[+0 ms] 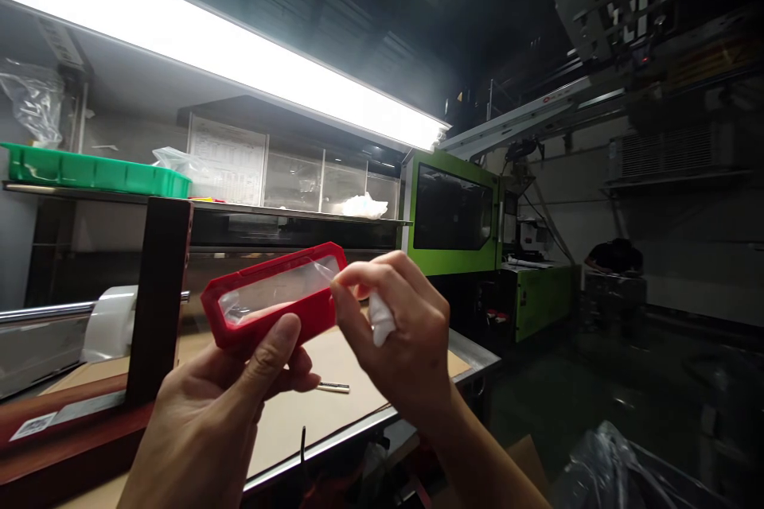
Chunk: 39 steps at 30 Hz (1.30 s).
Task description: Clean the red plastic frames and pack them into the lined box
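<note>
My left hand [232, 406] holds up a red plastic frame [271, 298] with a clear window, thumb on its front lower edge. My right hand [397, 330] is at the frame's right end, fingertips pinching the clear film at the corner, and a small white wad [380, 320] is tucked in its palm. Both hands are raised above a workbench covered with brown cardboard [310, 406].
A small metal piece [333, 387] lies on the cardboard. A dark brown upright fixture [160, 294] and a white roll [111, 322] stand at left. A green tray [89, 171] sits on the shelf. A green moulding machine [459, 215] stands behind; a person [614, 256] bends far right.
</note>
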{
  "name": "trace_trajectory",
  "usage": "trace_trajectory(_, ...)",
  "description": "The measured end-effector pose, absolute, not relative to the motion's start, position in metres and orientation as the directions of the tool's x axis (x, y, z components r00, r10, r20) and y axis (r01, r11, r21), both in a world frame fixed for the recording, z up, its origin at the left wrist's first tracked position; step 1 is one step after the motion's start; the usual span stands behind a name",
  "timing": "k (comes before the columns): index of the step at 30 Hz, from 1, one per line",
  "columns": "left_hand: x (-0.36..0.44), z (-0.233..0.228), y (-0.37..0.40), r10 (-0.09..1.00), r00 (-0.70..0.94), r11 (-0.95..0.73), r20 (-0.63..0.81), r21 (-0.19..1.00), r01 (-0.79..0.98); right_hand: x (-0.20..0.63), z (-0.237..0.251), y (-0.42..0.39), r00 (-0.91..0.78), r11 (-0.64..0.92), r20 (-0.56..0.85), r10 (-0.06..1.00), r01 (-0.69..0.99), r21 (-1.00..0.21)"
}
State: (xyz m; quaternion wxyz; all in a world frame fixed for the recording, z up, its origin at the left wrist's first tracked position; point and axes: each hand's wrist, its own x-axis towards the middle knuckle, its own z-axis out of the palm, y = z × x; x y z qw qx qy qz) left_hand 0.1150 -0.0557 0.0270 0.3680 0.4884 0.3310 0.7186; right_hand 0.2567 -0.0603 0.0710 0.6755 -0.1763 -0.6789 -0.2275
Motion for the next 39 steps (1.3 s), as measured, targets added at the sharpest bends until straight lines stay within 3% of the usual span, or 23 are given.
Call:
trace_trajectory(4, 0.12, 0.031, -0.057, 0.865, -0.185, -0.502, 0.466, 0.813, -0.296, 0.247, 0.058, -0.058, -0.062, 0.778, 0.977, -0.203, 0.596, 0.199)
trace_trajectory(9, 0.123, 0.034, -0.061, 0.873, -0.152, -0.485, 0.463, 0.796, -0.363, 0.239, 0.048, -0.054, -0.063, 0.754, 0.97, -0.233, 0.619, 0.221)
trace_trajectory(18, 0.119, 0.035, -0.058, 0.898, -0.063, -0.422, 0.436, 0.811, -0.405, 0.239, 0.049, -0.055, -0.117, 0.802, 0.99, -0.078, 0.583, 0.132)
trace_trajectory(25, 0.116, 0.036, -0.057, 0.901, -0.055, -0.411, 0.431, 0.803, -0.432, 0.24, 0.053, -0.056, -0.227, 0.769, 0.974, -0.026, 0.617, 0.164)
trace_trajectory(35, 0.104, 0.092, -0.062, 0.766, -0.151, -0.629, 0.625, 0.68, -0.377, 0.237, 0.088, -0.061, -0.322, 0.691, 0.93, -0.175, 0.633, 0.349)
trace_trajectory(39, 0.098, 0.114, -0.069, 0.693, -0.175, -0.708, 0.7, 0.613, -0.35, 0.235, 0.106, -0.072, -0.231, 0.774, 0.944, -0.237, 0.542, 0.327)
